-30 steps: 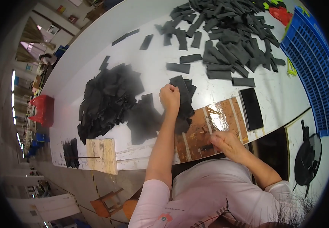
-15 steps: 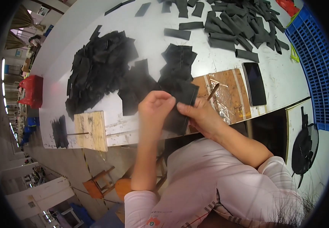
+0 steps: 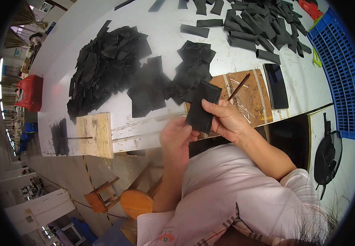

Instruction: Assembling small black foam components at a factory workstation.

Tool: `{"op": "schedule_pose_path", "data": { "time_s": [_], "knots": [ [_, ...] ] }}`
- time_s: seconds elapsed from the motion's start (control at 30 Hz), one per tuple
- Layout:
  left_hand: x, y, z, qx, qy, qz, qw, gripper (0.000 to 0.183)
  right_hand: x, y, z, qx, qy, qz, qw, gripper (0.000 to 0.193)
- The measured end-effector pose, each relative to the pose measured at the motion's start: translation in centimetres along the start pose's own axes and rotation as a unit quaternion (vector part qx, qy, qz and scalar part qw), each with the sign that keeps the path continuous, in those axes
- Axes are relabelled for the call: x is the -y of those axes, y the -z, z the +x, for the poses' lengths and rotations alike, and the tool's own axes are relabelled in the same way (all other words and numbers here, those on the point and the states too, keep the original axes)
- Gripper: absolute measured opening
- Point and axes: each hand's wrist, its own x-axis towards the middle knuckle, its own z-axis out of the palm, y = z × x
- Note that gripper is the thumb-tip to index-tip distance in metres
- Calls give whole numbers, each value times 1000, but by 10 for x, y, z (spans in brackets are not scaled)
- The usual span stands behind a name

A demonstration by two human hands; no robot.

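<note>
A small black fabric piece (image 3: 202, 111) with a light stitch line along its edge is held up in front of me, over the table's near edge. My right hand (image 3: 230, 119) grips its right side, thumb lying on top. At its lower left corner, the fingers of my left hand (image 3: 176, 137) are closed on the cloth. A thin brown stick (image 3: 239, 87) slants up just beyond my right fingers; whether it touches them I cannot tell. Stacked black fabric pieces (image 3: 193, 61) lie behind the held one, with more flat pieces (image 3: 148, 92) to their left.
A large heap of black pieces (image 3: 107, 61) lies left, rolled black pieces (image 3: 263, 26) far right. A brown board (image 3: 257, 88), phone (image 3: 276, 86) and blue crate (image 3: 335, 69) are at right. Near left is a pale wooden board (image 3: 99, 131) with a stick; an orange stool (image 3: 136, 203) stands below.
My left hand has moved down to the lower corner of the fabric piece. My right hand and the piece have shifted slightly right, and the piece now shows flatter. More of the stick shows.
</note>
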Motion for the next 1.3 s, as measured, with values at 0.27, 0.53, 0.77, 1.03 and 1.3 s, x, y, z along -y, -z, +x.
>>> {"op": "schedule_pose_path", "data": {
  "time_s": [0.27, 0.53, 0.77, 1.03, 1.3],
  "knots": [
    [1, -5, -2, -54, -44, 77, 995, 14, -3, 4, 4, -17, 5, -15, 1000, 15],
    [2, -9, 4, -94, -58, 145, 983, 16, -6, 5, 8, -33, 52, -111, 992, 19],
    [10, -13, 6, -125, -110, 206, 964, 16, 1, 26, 6, -45, -34, -412, 910, 20],
    [21, -20, 8, -88, -146, 268, 948, 8, 10, -18, -28, 5, 301, -611, 732, 19],
    [27, -12, 16, -157, -230, 335, 900, 14, -11, -4, -4, -4, 429, -753, 499, 13]
  ]
}}
